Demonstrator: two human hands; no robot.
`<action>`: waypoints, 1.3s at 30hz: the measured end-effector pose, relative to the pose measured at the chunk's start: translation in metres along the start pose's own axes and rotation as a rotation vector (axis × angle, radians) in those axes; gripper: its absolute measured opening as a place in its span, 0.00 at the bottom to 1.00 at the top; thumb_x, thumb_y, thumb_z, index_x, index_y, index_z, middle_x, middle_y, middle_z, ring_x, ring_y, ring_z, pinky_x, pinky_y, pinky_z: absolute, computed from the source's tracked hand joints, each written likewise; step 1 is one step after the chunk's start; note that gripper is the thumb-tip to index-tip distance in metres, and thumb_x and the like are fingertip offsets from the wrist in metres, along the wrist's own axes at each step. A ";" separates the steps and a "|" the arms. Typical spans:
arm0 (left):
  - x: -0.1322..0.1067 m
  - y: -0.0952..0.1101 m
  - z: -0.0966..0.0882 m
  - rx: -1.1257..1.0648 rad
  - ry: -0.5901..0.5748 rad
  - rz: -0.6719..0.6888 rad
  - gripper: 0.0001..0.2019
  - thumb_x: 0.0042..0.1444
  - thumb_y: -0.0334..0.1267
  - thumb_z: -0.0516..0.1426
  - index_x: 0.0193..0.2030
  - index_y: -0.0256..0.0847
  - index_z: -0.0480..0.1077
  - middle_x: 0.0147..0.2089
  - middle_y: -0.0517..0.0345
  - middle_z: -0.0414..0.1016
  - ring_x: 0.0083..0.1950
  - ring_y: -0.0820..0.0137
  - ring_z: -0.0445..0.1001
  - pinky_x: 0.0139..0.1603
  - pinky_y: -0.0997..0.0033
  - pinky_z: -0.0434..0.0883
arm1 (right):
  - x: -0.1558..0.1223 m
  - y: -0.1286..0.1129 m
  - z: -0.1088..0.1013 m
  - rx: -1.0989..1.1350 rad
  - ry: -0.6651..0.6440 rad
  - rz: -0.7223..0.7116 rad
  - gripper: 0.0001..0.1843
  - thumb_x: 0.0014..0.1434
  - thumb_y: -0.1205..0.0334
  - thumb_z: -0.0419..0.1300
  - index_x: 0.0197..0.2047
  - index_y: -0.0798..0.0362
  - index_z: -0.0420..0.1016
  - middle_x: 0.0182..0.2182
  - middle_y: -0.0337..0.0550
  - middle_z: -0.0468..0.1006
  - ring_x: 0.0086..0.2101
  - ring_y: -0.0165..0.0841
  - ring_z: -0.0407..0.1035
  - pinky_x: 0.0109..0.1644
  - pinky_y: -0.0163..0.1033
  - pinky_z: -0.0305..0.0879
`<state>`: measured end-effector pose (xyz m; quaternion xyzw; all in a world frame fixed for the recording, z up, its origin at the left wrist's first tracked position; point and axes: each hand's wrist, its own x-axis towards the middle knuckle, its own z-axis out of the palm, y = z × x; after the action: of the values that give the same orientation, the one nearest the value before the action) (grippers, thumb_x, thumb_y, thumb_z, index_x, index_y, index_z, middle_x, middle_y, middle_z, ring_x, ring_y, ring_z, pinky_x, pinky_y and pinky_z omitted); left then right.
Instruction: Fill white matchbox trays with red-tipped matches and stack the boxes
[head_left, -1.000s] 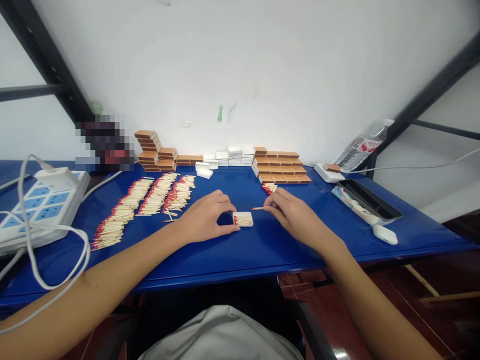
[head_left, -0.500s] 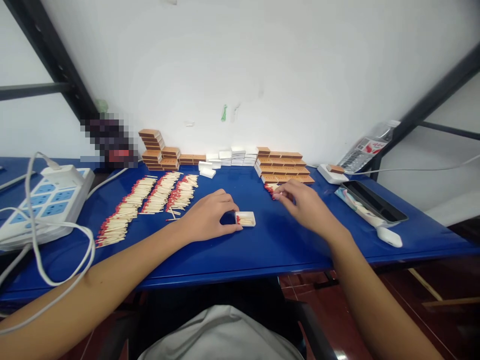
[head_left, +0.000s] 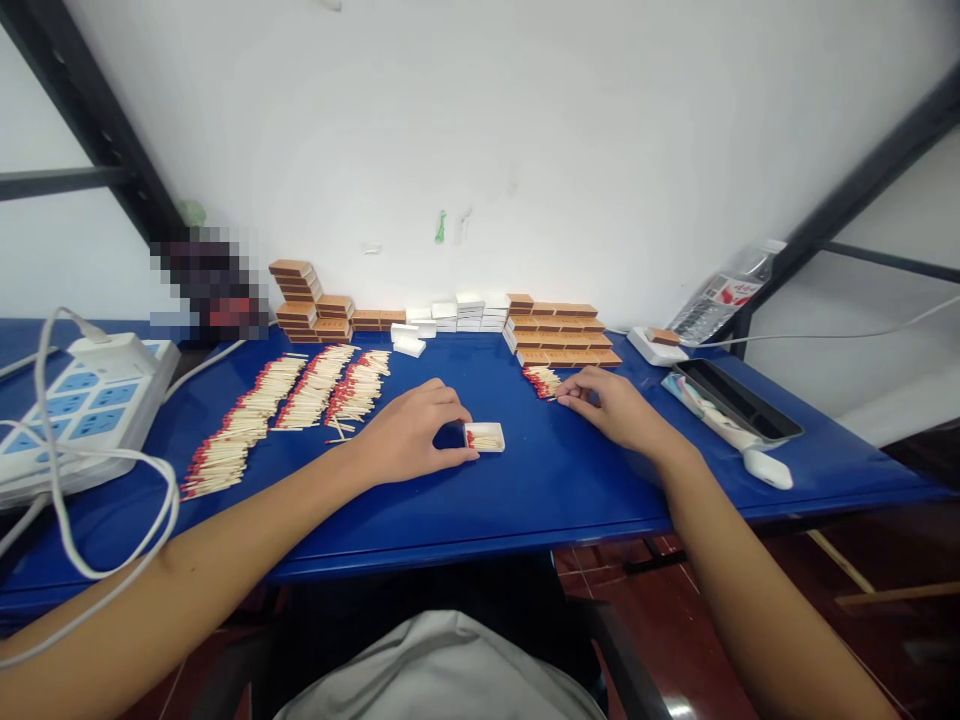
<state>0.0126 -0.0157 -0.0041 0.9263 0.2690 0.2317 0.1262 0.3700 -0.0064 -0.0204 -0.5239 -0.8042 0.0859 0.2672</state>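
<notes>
My left hand (head_left: 409, 432) has its thumb and fingers closed on the left end of a small white matchbox tray (head_left: 496, 447), which lies on the table with some red-tipped matches (head_left: 486, 440) inside. My right hand (head_left: 606, 402) pinches at the right edge of a small pile of matches (head_left: 540, 380); a match seems to be between the fingertips, though it is tiny in view. To the left of my left hand lie three long rows of matches (head_left: 240, 425), with a few loose sticks near the wrist.
Brown matchboxes stand stacked at the back left (head_left: 296, 312) and back right (head_left: 562, 335), with white trays (head_left: 457, 315) between them. A power strip (head_left: 82, 400) and white cable lie left. A black tray (head_left: 739, 400), a plastic bottle (head_left: 727, 290) and a white device (head_left: 766, 468) are right.
My right hand has shifted slightly down and its fingers have pulled back from the match pile, uncovering more of it. My left hand stays at the tray. The whole view has shifted a little.
</notes>
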 end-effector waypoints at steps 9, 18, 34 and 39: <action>0.000 0.001 -0.002 0.001 -0.007 -0.002 0.13 0.63 0.48 0.66 0.48 0.42 0.79 0.46 0.51 0.78 0.50 0.59 0.72 0.49 0.60 0.72 | -0.001 0.003 0.003 -0.022 0.002 -0.036 0.15 0.70 0.51 0.59 0.48 0.49 0.84 0.37 0.47 0.76 0.33 0.38 0.70 0.43 0.46 0.69; 0.001 0.002 -0.002 0.009 -0.005 0.009 0.13 0.63 0.48 0.66 0.48 0.42 0.79 0.45 0.51 0.78 0.50 0.58 0.72 0.49 0.59 0.72 | 0.001 0.001 0.005 -0.020 0.005 -0.046 0.14 0.70 0.51 0.59 0.43 0.49 0.82 0.35 0.45 0.74 0.33 0.38 0.70 0.42 0.45 0.68; 0.000 0.001 -0.001 -0.006 0.000 0.015 0.13 0.64 0.49 0.65 0.47 0.43 0.80 0.45 0.50 0.78 0.50 0.58 0.72 0.49 0.59 0.73 | -0.004 -0.004 0.005 -0.028 0.016 0.024 0.17 0.68 0.45 0.60 0.39 0.50 0.77 0.34 0.46 0.73 0.33 0.39 0.68 0.40 0.45 0.66; 0.000 0.001 -0.002 -0.004 0.003 0.011 0.13 0.64 0.49 0.65 0.47 0.43 0.80 0.45 0.50 0.78 0.49 0.58 0.72 0.49 0.59 0.72 | -0.004 -0.002 0.005 -0.024 0.001 0.029 0.18 0.69 0.44 0.58 0.37 0.50 0.76 0.33 0.46 0.74 0.32 0.38 0.68 0.38 0.44 0.67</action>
<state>0.0124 -0.0159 -0.0021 0.9272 0.2635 0.2343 0.1265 0.3667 -0.0104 -0.0250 -0.5387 -0.7973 0.0797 0.2602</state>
